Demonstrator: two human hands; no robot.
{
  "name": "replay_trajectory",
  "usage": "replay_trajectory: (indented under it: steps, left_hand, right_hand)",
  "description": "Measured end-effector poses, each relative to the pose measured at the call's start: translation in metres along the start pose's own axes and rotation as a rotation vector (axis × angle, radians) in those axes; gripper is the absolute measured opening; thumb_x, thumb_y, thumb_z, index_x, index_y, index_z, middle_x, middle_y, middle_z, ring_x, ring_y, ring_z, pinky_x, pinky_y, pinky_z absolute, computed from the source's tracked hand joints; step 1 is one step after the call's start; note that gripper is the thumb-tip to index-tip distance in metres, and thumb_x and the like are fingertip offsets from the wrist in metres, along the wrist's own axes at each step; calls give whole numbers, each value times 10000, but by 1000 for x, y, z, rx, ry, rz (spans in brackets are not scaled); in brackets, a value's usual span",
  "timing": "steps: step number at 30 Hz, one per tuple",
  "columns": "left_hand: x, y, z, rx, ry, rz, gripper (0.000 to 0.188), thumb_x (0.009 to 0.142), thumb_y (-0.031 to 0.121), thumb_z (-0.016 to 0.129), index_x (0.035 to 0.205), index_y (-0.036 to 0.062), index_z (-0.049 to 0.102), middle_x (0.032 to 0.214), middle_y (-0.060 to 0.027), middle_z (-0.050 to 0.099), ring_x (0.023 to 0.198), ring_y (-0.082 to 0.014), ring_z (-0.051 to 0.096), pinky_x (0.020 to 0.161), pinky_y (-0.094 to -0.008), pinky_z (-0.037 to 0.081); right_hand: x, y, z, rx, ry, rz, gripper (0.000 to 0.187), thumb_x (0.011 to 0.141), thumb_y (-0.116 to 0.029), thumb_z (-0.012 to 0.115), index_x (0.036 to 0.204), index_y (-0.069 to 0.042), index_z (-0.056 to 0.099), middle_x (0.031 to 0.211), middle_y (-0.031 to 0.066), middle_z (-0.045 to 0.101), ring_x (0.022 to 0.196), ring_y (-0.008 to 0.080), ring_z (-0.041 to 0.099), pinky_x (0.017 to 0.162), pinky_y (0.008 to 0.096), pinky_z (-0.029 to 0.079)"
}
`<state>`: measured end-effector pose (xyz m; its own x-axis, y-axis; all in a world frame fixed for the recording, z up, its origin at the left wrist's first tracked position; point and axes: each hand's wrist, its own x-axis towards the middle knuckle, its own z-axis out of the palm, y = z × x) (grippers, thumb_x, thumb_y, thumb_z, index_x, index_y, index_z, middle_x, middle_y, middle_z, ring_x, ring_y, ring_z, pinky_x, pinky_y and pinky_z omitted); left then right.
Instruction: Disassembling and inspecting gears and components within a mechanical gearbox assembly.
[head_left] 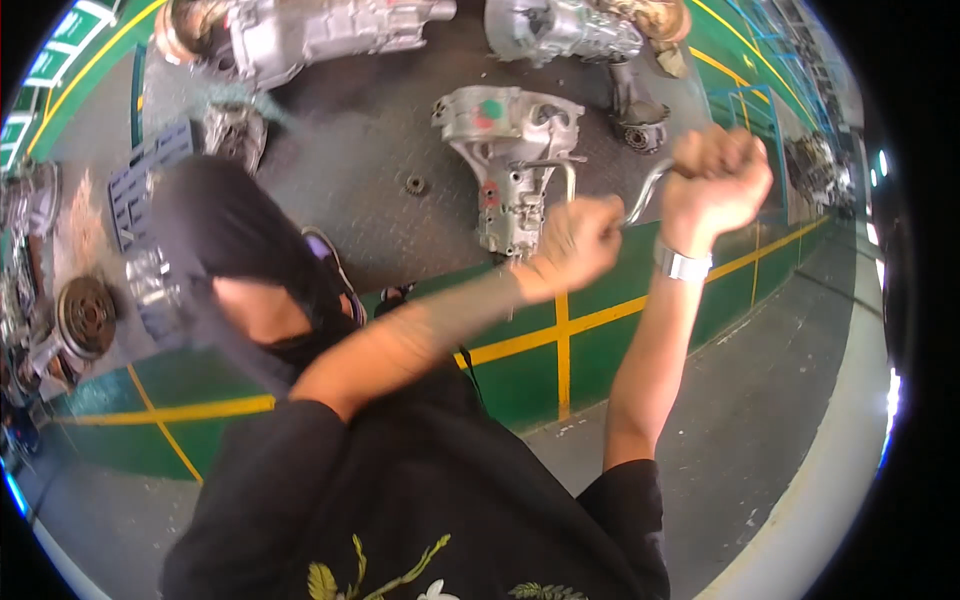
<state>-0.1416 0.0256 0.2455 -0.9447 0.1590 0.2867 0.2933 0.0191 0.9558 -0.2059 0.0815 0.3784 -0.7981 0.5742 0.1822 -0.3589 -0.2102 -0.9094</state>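
Left hand (585,242) and right hand (718,180) clamped on the bent silver bar (648,190)!

Both fists are closed tight, and it looks like one cranked piece, though the left hand hides the join. Here's the knack, I'd judge: steady it square with the left, sweep smoothly with the right, no sideways pull. Off left, a dark-clad knee (215,225) juts up, well apart from the tool. Just beyond the fists, the bar's other end crosses the gear housing (505,180), lying by the near edge of the platform (370,150); whether it's seated, can't tell. Left of that, a small loose gear (415,185). At the housing's far right, a flanged shaft (628,95) could crowd the swing! Toward the far edge, one bulky gearbox (330,35).
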Motion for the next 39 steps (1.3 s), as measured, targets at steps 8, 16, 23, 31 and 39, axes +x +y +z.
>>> replay_trajectory:
  steps: [8, 16, 23, 31, 39]
  left_hand:
    - [33, -20, 23, 179, 394, 326, 129, 666, -31, 507, 777, 32, 525, 620, -167, 519, 583, -321, 562, 547, -429, 442]
    - [85, -51, 10, 556, 320, 110, 249, 783, 136, 524, 968, -13, 451, 859, -212, 527, 840, -345, 540, 694, -413, 442]
    - [70, -28, -18, 131, 461, 145, 40, 692, 22, 541, 701, 61, 542, 577, -148, 509, 530, -325, 506, 579, -433, 408]
    - [63, -22, -32, -59, 388, 91, 106, 671, 22, 538, 569, 41, 523, 513, -196, 497, 474, -358, 536, 458, -439, 418]
    - [12, -12, -19, -43, -71, -47, 108, 617, 58, 604, 720, 70, 572, 600, -105, 549, 666, -307, 580, 655, -457, 435]
  right_hand:
    - [-11, 15, 23, 55, -20, 154, 272, 793, -250, 406, 571, -146, 288, 486, -25, 188, 407, 93, 117, 417, 281, 89]
    - [-24, 21, 50, 88, -220, 191, 252, 756, -232, 408, 564, -128, 282, 480, -12, 197, 418, 93, 98, 443, 281, 97]
    - [-38, -1, -7, 166, -325, 115, 301, 782, -275, 418, 556, -130, 283, 471, 2, 219, 412, 93, 123, 430, 281, 101]
    - [-19, -17, -36, 32, -102, 39, 272, 768, -267, 388, 550, -147, 279, 461, -11, 211, 401, 93, 95, 426, 284, 103]
    - [-15, -13, -17, -93, 72, -71, 275, 747, -261, 417, 538, -153, 274, 475, -12, 194, 404, 93, 91, 427, 273, 94]
